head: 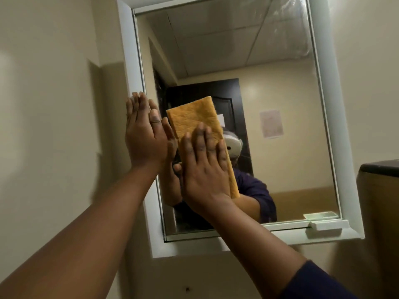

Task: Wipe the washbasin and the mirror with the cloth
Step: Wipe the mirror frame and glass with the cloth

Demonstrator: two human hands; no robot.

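Observation:
A white-framed mirror (269,126) hangs on the cream wall in front of me. A folded orange cloth (194,119) lies flat against the glass in its lower left part. My right hand (205,167) presses the cloth to the glass with straight fingers, covering the cloth's lower half. Left of it, my left hand (144,134) rests flat with straight fingers on the mirror's left frame edge and holds nothing. The washbasin is out of view.
A small white ledge piece (326,227) sits on the frame's bottom right. A dark-topped fixture (380,169) juts in at the right edge. The glass reflects a dark door, a wall notice, the ceiling and my arms.

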